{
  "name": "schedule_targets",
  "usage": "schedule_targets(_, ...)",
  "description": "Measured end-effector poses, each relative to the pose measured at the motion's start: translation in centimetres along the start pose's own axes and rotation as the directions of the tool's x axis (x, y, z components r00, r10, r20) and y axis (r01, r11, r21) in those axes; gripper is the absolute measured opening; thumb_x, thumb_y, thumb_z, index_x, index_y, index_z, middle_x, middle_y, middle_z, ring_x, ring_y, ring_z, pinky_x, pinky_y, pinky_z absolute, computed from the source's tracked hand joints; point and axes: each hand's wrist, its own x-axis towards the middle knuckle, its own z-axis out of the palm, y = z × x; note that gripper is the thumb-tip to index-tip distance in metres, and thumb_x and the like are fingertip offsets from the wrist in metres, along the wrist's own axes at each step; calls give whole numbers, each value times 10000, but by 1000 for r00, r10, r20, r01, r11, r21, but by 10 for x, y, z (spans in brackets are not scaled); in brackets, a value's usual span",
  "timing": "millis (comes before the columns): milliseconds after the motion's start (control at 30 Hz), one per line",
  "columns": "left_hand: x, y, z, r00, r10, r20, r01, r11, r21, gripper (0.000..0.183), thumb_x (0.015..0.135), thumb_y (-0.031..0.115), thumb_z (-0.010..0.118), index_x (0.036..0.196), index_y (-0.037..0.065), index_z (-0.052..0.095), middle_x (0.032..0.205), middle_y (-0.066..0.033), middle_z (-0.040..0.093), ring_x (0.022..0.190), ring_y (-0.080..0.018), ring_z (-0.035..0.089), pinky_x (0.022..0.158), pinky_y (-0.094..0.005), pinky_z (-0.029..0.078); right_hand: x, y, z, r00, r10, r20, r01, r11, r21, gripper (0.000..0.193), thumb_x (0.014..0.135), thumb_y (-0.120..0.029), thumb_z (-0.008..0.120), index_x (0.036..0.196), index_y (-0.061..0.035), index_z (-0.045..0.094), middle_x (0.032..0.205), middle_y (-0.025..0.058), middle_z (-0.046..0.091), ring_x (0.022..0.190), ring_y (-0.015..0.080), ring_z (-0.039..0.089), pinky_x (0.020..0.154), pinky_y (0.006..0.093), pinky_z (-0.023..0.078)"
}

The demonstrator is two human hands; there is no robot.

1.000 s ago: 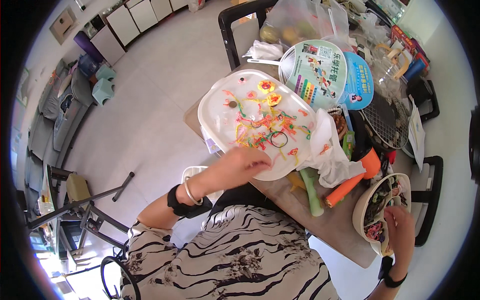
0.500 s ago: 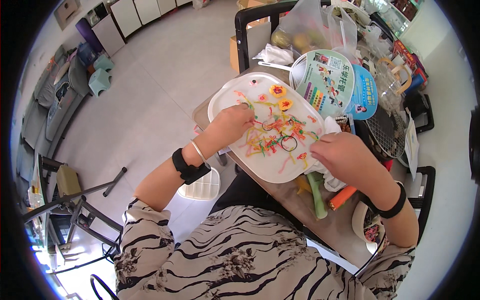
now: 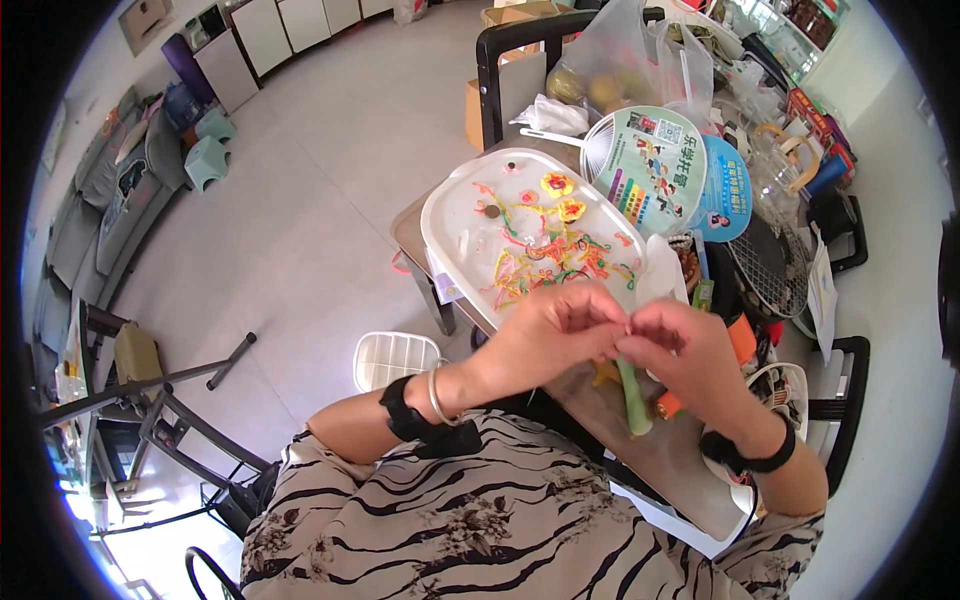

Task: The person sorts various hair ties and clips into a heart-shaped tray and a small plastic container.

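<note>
My left hand (image 3: 568, 326) and my right hand (image 3: 682, 352) meet above the near edge of a white tray (image 3: 455, 188). Their fingertips are pinched together around something tiny that I cannot make out. Scattered over the tray are thin, colourful loops and strands (image 3: 545, 250) in red, yellow, green and pink. Two yellow flower-shaped pieces with red centres (image 3: 557, 184) lie toward its far side. A small dark disc (image 3: 492, 211) sits near the left rim. My hands cover the tray's near right part.
The tray rests on a brown table (image 3: 600, 425). Beside my right hand are a pale green object (image 3: 633, 400) and an orange cylinder (image 3: 668, 404). Hand fans (image 3: 650, 165), a bag of round fruit (image 3: 605, 85) and a racket (image 3: 770, 265) crowd the far right. A white basket (image 3: 395, 360) stands lower left.
My left hand has left the strands on the tray and come right and nearer, meeting my right hand. The right hand has shifted slightly toward me.
</note>
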Motion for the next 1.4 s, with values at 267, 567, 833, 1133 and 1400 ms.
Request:
schedule_targets(267, 0, -33, 40, 945, -235, 227, 236, 972, 22, 105, 938, 65, 595, 1014, 0, 563, 931, -44, 651, 827, -83, 614, 741, -233, 506, -73, 45, -1, 986, 95, -136, -79, 990, 117, 124, 841, -37, 688, 955, -3, 650, 847, 63, 661, 747, 94, 625, 670, 241, 498)
schedule_targets(567, 25, -41, 67, 827, -221, 517, 127, 969, 210, 191, 920, 152, 599, 1056, 18, 601, 894, 8, 605, 784, -63, 531, 714, -236, 452, -107, 52, -28, 971, 115, -211, -117, 993, 2, 90, 772, -7, 660, 840, -12, 601, 756, 74, 602, 621, 165, 588, 581, 270, 466)
schedule_targets(833, 24, -32, 64, 698, -380, 608, 261, 924, 278, 259, 943, 202, 584, 1148, 43, 593, 997, -18, 607, 864, -92, 562, 784, -257, 472, -159, 60, -42, 904, 42, -425, -193, 929, -317, 105, 728, 32, 654, 795, -14, 586, 712, 73, 577, 590, 158, 579, 565, 267, 458)
schedule_targets(1133, 32, -17, -12, 978, -208, 5, 168, 800, 576, 126, 935, 24, 576, 1047, -10, 624, 947, -47, 632, 851, -128, 617, 805, -267, 521, -242, 135, -99, 680, 413, -607, -572, 816, -86, 73, 858, -55, 628, 870, 16, 631, 745, 102, 656, 666, 146, 612, 626, 286, 484)
schedule_targets(1400, 17, 2, -36, 994, -73, -85, 112, 736, 668, 147, 969, 40, 525, 1064, -34, 609, 972, -78, 661, 893, -132, 616, 837, -275, 503, -236, 136, -104, 807, 328, -491, -549, 722, -421, 126, 829, -100, 609, 895, 3, 644, 811, 208, 624, 739, 351, 607, 665, 406, 478)
